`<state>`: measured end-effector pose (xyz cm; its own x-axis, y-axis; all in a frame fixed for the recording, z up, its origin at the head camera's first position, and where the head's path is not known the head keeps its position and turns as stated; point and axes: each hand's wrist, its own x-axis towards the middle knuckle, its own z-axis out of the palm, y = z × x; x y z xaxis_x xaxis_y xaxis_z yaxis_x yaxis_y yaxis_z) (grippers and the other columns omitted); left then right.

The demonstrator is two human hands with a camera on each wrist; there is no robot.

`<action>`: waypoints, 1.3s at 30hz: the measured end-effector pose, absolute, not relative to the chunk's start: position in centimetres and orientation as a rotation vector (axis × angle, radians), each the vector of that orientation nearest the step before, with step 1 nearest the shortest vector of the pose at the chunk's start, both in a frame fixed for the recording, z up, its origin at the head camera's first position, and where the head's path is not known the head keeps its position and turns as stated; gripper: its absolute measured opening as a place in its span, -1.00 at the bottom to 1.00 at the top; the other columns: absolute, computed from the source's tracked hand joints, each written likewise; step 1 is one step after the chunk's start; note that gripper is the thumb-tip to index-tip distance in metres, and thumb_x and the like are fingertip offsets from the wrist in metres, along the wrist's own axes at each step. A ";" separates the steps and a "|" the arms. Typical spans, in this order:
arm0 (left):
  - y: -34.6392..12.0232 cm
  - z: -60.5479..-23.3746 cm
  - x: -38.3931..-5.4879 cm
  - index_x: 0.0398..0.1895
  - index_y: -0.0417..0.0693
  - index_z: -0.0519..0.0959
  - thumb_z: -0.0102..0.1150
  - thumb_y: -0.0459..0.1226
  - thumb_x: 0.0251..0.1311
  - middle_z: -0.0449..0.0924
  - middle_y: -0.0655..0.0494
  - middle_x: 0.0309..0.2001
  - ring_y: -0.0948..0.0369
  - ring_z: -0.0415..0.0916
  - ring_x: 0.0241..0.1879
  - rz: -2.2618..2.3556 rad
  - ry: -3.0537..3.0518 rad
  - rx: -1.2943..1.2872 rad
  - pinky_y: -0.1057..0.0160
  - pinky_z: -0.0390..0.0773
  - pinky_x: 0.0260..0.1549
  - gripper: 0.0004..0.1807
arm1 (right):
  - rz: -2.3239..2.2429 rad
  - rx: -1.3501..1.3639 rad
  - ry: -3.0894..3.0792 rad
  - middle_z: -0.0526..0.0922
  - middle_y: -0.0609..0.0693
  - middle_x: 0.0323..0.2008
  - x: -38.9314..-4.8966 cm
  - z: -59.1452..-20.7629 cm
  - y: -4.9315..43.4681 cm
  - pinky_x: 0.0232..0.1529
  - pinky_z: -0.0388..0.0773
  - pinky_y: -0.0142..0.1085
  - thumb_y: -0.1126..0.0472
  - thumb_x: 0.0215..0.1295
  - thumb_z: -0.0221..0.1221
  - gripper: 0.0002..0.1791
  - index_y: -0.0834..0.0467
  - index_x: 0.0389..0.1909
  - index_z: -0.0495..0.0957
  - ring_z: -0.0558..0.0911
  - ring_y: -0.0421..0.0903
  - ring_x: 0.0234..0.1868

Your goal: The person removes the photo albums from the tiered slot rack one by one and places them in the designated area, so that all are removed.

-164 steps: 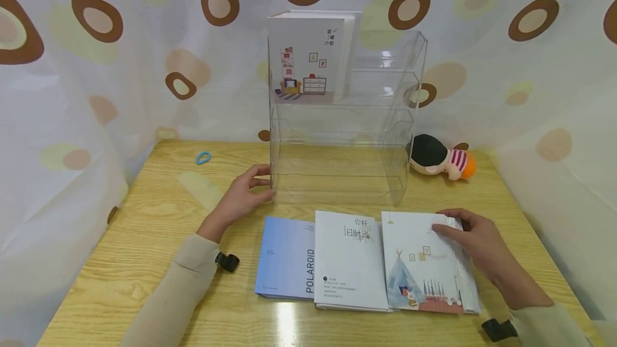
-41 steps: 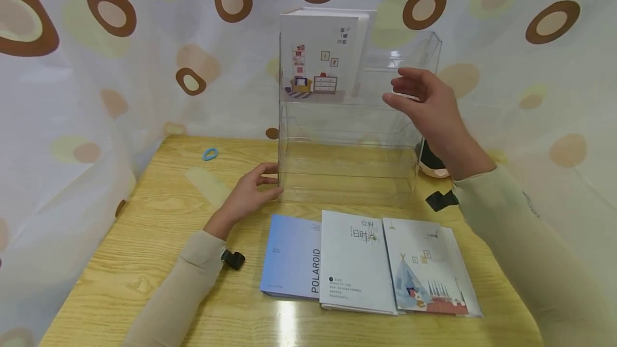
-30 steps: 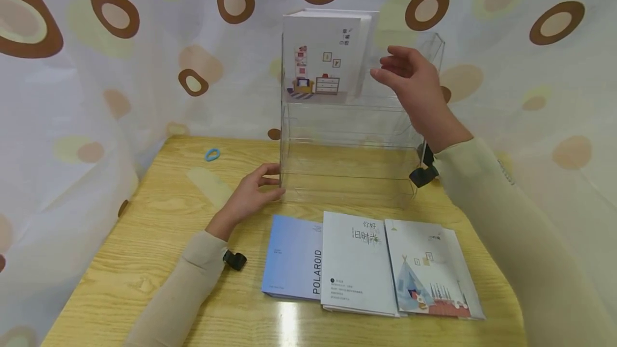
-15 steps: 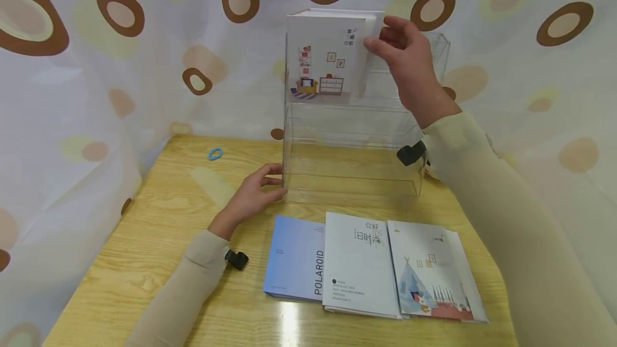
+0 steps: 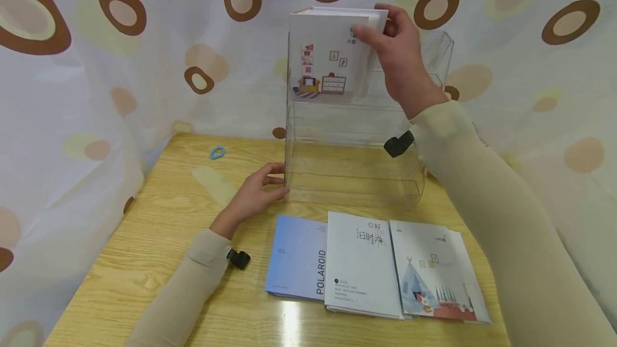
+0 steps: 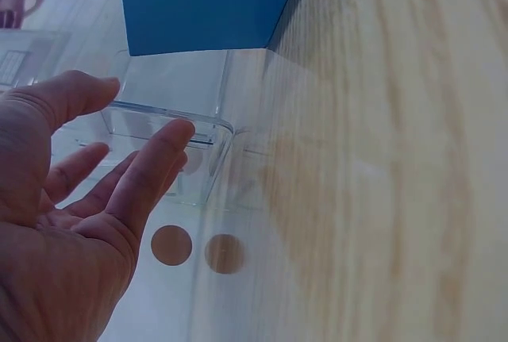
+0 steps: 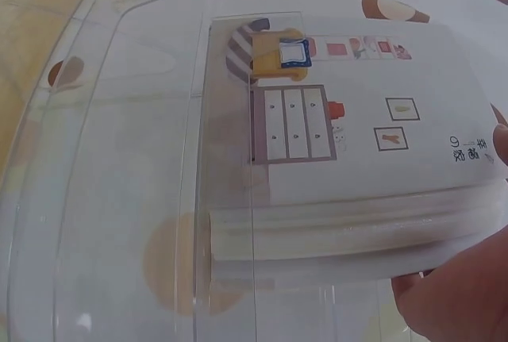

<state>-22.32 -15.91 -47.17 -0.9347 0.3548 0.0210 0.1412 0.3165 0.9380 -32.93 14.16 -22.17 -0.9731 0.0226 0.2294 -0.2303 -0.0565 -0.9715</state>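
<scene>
A clear acrylic rack (image 5: 354, 175) with stepped tiers stands on the table. In its top tier, at the left, a thick white book (image 5: 318, 31) with a sofa and dresser drawing stands upright. My right hand (image 5: 402, 55) pinches the book's upper right side, thumb on the front cover and fingers behind. The right wrist view shows the book (image 7: 365, 171) close up, its lower edge behind the tier's lip. Down at the rack's lower left side, my left hand (image 5: 250, 197) touches the edge. In the left wrist view the left hand (image 6: 87, 215) has its thumb and fingers spread apart.
In front of the rack lie a blue POLAROID album (image 5: 295, 258), a white book (image 5: 361, 274) and a tent-picture book (image 5: 424, 261), side by side. A blue ring (image 5: 217, 152) lies at the back left. A patterned curtain (image 5: 159, 68) hangs close behind.
My right hand has left the tent-picture book, risen to the rack's top and moved left onto the sofa-picture book, which it now pinches. The left hand stays at the rack's side.
</scene>
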 end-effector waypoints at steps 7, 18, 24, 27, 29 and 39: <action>-15.7 -47.3 -22.4 0.70 -0.10 0.34 0.38 -0.28 0.57 0.41 -0.17 0.63 -0.20 0.55 0.51 1.676 2.387 0.476 -0.03 0.80 0.24 -0.27 | 2.205 0.216 -1.931 0.69 -0.07 0.25 -33.2 -22.0 14.1 0.58 0.52 -0.16 0.23 0.52 0.45 -0.42 -0.04 0.46 0.50 0.63 -0.08 0.34; -15.6 -47.2 -22.3 0.71 -0.12 0.33 0.36 -0.27 0.58 0.39 -0.20 0.64 -0.22 0.53 0.52 1.681 2.373 0.473 -0.02 0.81 0.24 -0.27 | 2.225 0.187 -1.879 0.71 -0.08 0.13 -33.1 -21.9 13.7 0.49 0.58 -0.16 0.23 0.56 0.42 -0.60 0.06 0.31 0.59 0.66 -0.06 0.25; -15.7 -47.3 -22.2 0.70 -0.12 0.34 0.37 -0.28 0.57 0.41 -0.21 0.62 -0.23 0.55 0.51 1.670 2.381 0.472 -0.01 0.81 0.24 -0.28 | 2.240 0.183 -1.842 0.72 -0.07 0.10 -33.0 -21.8 13.4 0.44 0.59 -0.18 0.25 0.55 0.42 -0.64 0.06 0.26 0.60 0.67 -0.06 0.22; -15.7 -47.2 -22.1 0.70 -0.12 0.34 0.37 -0.28 0.57 0.41 -0.20 0.62 -0.23 0.55 0.51 1.671 2.382 0.469 -0.03 0.80 0.24 -0.27 | 2.237 0.191 -1.835 0.71 -0.07 0.10 -32.9 -21.5 13.3 0.43 0.61 -0.19 0.25 0.56 0.41 -0.65 0.05 0.25 0.60 0.68 -0.06 0.22; -15.7 -47.1 -22.1 0.70 -0.11 0.34 0.37 -0.28 0.57 0.41 -0.20 0.62 -0.22 0.55 0.51 1.671 2.384 0.464 -0.03 0.80 0.24 -0.27 | 2.236 0.198 -1.829 0.71 -0.07 0.10 -32.8 -21.2 13.2 0.44 0.61 -0.19 0.25 0.57 0.40 -0.66 0.05 0.25 0.59 0.67 -0.07 0.23; -15.7 -47.0 -22.3 0.70 -0.10 0.35 0.37 -0.29 0.57 0.41 -0.19 0.62 -0.21 0.55 0.51 1.671 2.390 0.463 -0.03 0.80 0.24 -0.28 | 2.242 0.230 -1.800 0.71 -0.07 0.10 -32.8 -20.5 13.4 0.50 0.59 -0.21 0.28 0.58 0.38 -0.68 0.03 0.23 0.58 0.67 -0.07 0.26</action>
<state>-22.29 -15.70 -47.01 -0.9335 0.3577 0.0238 0.1452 0.3167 0.9374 -32.85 13.36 -20.51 -0.9546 0.0998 0.2806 -0.2956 -0.2007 -0.9340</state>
